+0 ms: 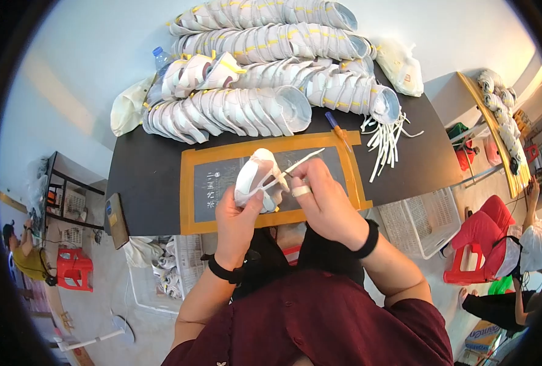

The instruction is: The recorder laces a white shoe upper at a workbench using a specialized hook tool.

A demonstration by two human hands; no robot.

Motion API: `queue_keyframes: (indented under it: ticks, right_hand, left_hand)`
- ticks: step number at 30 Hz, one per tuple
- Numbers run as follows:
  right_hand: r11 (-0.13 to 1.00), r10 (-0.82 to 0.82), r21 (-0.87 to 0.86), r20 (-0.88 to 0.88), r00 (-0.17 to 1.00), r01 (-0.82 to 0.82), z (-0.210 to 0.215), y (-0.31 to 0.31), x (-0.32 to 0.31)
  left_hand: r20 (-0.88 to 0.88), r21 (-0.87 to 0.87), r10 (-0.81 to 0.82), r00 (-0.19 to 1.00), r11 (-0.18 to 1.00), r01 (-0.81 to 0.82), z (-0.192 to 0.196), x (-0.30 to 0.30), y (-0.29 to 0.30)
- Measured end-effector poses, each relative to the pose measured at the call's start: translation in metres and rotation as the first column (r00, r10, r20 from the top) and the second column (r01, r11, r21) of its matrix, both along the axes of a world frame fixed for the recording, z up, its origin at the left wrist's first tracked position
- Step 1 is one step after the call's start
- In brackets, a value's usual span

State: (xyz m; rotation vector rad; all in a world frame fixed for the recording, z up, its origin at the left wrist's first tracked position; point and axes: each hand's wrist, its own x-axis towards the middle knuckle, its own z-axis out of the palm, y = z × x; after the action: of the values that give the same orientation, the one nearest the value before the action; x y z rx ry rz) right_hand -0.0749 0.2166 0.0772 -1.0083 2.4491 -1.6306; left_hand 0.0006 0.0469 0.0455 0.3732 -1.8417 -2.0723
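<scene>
A white and pale pink shoe upper [254,174] is held above the taped mat in front of me. My left hand [237,219] grips its lower end, thumb on top. My right hand [324,200] is closed at its right side, thumb and fingers pinched around a white lace [306,159] that runs across the upper's opening. The lace's free end sticks out to the upper right. A small dark tip shows at the right fingertips; I cannot make out what it belongs to. A white band wraps one right finger.
Long nested rows of shoe uppers [228,114] fill the dark table's [143,177] far side. Loose white laces [385,146] hang beside a blue pen [337,127]. A phone [117,219] lies at the left edge. Crates [422,222] stand below; people sit on both sides.
</scene>
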Motion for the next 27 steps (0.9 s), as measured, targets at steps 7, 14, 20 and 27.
queue_keyframes:
  ticks: [7,14,20,27]
  right_hand:
    - [0.987,0.161,-0.041,0.174,0.972,-0.156,-0.018,-0.015,0.01]
    - [0.992,0.123,-0.009,0.251,0.96,-0.125,-0.025,-0.019,0.008]
    - [0.993,0.093,0.064,0.111,0.989,-0.101,-0.021,-0.023,0.012]
    - [0.992,0.077,0.104,0.007,0.997,-0.077,-0.024,-0.022,0.016]
  left_hand:
    - [-0.037,-0.034,-0.021,0.999,0.999,0.02,-0.019,-0.004,-0.009]
    - [-0.039,0.04,-0.075,0.996,0.996,0.077,-0.019,0.0,-0.013]
    - [-0.059,-0.042,-0.051,0.997,0.998,0.049,-0.021,0.002,-0.012]
    - [0.028,-0.031,-0.045,0.999,0.998,0.046,-0.023,0.007,-0.014]
